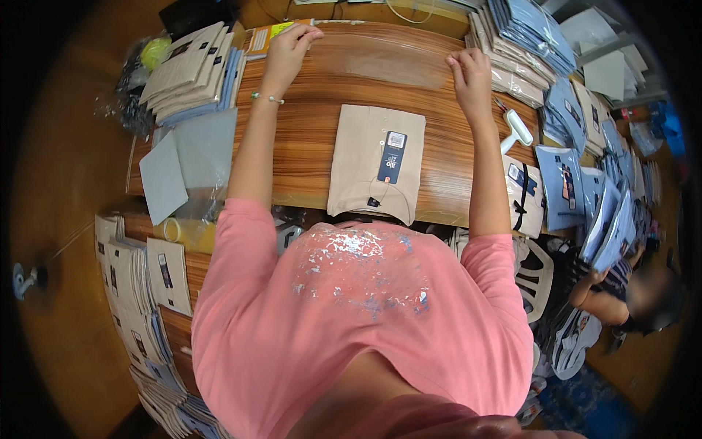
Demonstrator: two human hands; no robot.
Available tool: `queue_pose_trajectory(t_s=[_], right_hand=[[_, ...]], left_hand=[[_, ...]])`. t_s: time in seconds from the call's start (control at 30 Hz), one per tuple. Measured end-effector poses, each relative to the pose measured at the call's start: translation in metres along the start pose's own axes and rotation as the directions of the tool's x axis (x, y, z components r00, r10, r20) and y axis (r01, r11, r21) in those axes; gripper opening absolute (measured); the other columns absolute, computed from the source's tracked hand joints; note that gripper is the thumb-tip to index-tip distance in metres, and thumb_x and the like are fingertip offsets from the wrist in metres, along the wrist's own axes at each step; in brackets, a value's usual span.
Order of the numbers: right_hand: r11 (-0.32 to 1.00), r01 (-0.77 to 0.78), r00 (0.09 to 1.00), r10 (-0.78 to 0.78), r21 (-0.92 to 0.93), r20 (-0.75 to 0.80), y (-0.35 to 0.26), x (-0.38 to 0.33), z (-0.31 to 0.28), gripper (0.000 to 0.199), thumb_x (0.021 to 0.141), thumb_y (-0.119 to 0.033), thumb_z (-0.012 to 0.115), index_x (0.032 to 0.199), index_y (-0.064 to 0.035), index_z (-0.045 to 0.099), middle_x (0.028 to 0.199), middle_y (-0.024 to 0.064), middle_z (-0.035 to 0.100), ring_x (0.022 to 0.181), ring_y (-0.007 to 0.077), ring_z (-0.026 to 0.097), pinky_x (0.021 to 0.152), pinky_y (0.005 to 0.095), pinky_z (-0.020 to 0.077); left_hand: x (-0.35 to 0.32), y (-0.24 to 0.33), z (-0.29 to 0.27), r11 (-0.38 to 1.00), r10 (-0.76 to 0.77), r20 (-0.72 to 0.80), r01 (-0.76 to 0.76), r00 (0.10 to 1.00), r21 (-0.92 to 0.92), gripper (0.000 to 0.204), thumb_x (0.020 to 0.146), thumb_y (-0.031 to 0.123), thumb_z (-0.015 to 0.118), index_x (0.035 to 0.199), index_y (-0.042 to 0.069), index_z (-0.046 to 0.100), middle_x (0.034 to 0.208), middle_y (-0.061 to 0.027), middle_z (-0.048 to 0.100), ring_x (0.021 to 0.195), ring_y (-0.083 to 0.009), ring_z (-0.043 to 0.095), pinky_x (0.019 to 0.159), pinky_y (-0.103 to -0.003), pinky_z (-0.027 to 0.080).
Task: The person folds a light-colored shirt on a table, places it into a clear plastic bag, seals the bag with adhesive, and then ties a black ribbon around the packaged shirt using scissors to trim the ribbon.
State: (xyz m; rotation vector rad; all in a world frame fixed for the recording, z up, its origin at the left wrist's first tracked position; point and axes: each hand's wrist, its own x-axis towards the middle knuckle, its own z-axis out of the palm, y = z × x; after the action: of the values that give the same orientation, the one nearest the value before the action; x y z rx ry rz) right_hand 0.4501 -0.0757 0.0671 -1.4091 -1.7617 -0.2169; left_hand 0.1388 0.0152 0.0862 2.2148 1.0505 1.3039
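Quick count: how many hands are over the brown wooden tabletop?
2: the left hand, fingers pinched, by the left end of the clear plastic sheet, and the right hand, fingers pinched, by its right end. Both show plainly.

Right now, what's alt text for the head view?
A person's left hand and right hand appear to pinch a clear sheet above a wood-grain table. Nearer the person lies a folded beige shirt with a dark tag; garment stacks flank both sides.
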Motion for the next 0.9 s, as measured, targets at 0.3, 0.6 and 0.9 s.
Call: queue_pose_trajectory(t_s=[0.3,0.6,0.9], right_hand=[[0.976,-0.058,0.958,-0.004,0.210,0.286,-0.052,0.008,0.031,0.081,0.070,-0.046,0.071,0.132,-0.0043,0.039,0.130,0.0232,0.044,0.115,0.0356,0.048,0.095,0.0401,0.0397],[0.111,-0.595,0.745,0.447,0.796,0.495,-0.032,0.005,0.055,0.026,0.094,-0.024,0.046,0.103,-0.0012,0.056,0.077,0.0095,0.065,0.057,0.0170,0.063,0.048,0.0270,0.0508],[-0.359,-0.205,0.537,0.736,0.910,0.411,-0.021,-0.050,0.066,0.023,0.094,-0.022,0.046,0.112,-0.0077,0.050,0.097,0.0111,0.061,0.084,0.0198,0.060,0.074,0.0359,0.0510]], left_hand=[[-0.001,0.050,0.034,0.938,0.216,0.294,-0.282,0.931,0.204,0.015,0.086,0.015,0.056,0.091,0.002,0.061,0.090,-0.0151,0.062,0.079,-0.0330,0.059,0.068,-0.037,0.045],[-0.112,0.021,0.089,0.458,-0.393,0.497,0.634,0.773,-0.623,0.051,0.092,0.039,0.045,0.122,-0.002,0.044,0.110,-0.0156,0.057,0.099,-0.0261,0.055,0.093,-0.040,0.038],[-0.111,0.055,0.136,-0.356,-0.189,0.680,0.596,0.708,-0.720,0.057,0.091,0.038,0.045,0.135,0.005,0.032,0.136,-0.0177,0.036,0.130,-0.0285,0.032,0.103,-0.047,0.030]])
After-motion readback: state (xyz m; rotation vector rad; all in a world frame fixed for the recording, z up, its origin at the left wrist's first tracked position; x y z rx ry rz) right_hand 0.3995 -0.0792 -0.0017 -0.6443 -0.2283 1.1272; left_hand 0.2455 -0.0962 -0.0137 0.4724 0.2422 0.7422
